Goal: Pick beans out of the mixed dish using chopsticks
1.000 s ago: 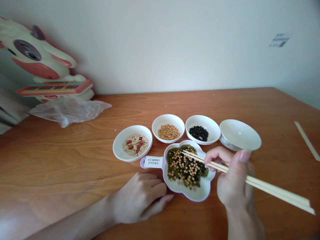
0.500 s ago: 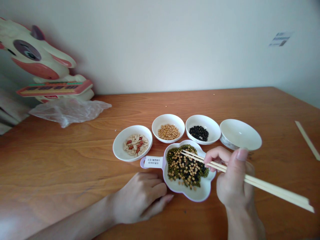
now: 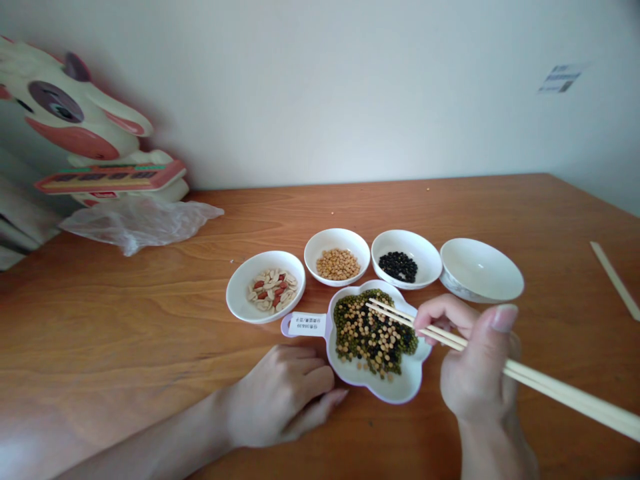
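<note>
my right hand (image 3: 477, 373): closed round chopsticks (image 3: 550, 387), shifted slightly rightward; tips at mixed beans (image 3: 370, 333) in dish (image 3: 409, 380), well inside the far edge of the table (image 3: 150, 300). no bean visibly lifted; little seems gained. my left hand (image 3: 283, 397): half-curled, contents hidden.

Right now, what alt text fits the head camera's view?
The right hand holds chopsticks over mixed beans in a flower-shaped dish; the left hand rests beside it. Nearby stand four white bowls, three holding peanuts, yellow beans and black beans.
</note>
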Demonstrator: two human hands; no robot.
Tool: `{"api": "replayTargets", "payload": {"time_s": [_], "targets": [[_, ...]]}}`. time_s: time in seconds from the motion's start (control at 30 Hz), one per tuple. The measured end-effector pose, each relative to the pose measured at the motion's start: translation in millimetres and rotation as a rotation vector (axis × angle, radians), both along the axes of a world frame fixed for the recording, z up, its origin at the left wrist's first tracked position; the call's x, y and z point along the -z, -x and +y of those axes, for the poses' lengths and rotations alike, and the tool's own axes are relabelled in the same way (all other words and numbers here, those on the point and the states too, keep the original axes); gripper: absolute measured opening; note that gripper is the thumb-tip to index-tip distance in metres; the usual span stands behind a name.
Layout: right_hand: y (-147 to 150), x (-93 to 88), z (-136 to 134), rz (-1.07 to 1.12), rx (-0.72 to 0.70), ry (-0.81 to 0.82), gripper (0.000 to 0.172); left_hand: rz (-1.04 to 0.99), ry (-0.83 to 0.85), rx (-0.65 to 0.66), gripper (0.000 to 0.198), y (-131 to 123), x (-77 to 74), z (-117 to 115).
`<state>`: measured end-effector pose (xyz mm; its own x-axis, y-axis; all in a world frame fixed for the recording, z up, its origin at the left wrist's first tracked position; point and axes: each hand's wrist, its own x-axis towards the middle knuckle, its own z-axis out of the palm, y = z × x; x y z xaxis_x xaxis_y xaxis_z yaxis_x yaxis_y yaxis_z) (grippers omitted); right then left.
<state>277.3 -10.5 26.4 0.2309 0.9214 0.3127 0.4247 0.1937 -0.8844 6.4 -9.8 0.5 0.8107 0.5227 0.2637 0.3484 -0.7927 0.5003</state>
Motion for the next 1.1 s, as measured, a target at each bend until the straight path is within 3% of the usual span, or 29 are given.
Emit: {"api": "replayTargets", "payload": {"time_s": [0.27,0.83,1.1], "targets": [[-18,3.8,-3,-0.023,0.03,0.056,0.098,-0.003,-0.007,-0.003,0.022,-1,-0.1,1],[-6,0.2,0,-0.015,0.047,0.023,0.09,0.001,0.008,0.003,0.02,0,-0.2,0],[-9,1.6,-1,0.002,0.018,0.035,0.094,0.001,0.006,0.0,0.022,0,-0.2,-1]]}}
